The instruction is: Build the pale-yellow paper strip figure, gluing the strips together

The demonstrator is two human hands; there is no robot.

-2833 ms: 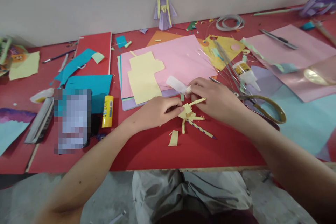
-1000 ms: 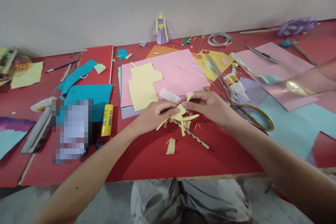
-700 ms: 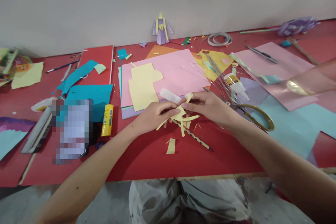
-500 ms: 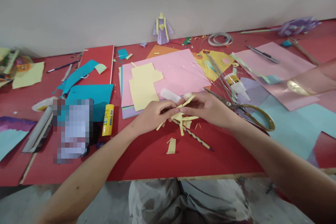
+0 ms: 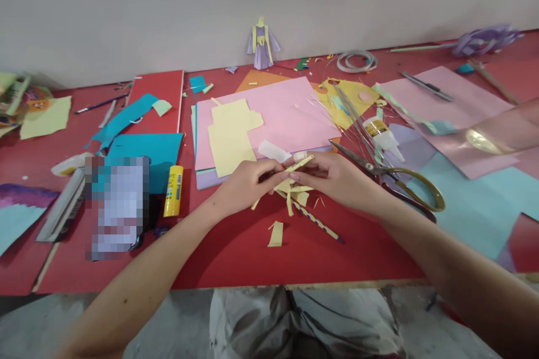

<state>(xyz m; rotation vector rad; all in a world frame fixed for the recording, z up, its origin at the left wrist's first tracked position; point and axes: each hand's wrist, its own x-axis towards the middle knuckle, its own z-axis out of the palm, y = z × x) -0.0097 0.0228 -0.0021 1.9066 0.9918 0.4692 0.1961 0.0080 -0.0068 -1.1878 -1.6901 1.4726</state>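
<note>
The yellow paper piece (image 5: 290,179) is held just above the red surface (image 5: 252,247), pinched between the left hand (image 5: 246,182) and the right hand (image 5: 337,179), both closed on it. One narrow strip (image 5: 300,163) is best bent gently at its root, while the loose scraps (image 5: 277,234) and the striped stick (image 5: 320,223) beneath are kept undisturbed.

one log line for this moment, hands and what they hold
left hand: pinching yellow paper piece | right hand: pinching same piece | scissors: on table right of hands | glue stick: lying left
</note>
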